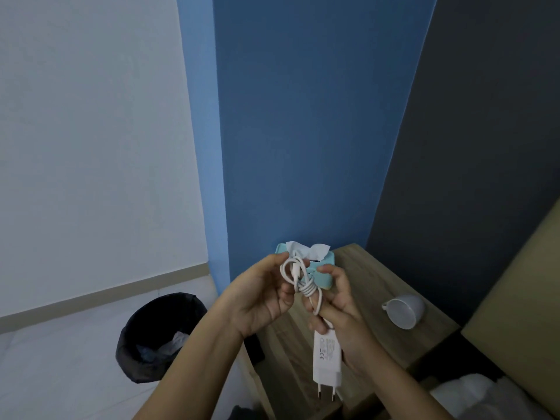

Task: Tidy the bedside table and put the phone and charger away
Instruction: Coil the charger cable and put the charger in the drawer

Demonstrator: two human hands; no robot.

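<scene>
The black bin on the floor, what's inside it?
Inside the bin I can see crumpled pale scraps, maybe paper or plastic, near the bottom against its dark lining. The left arm covers the bin's right edge, so anything there is hidden.

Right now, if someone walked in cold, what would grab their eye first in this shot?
First, the two hands at centre: the left hand and right hand hold a white charger, its cable coiled into loops between them. Behind sits a light blue tissue box on the wooden bedside table, with a white cup tipped on its side to the right. A black bin stands on the floor, left.
</scene>
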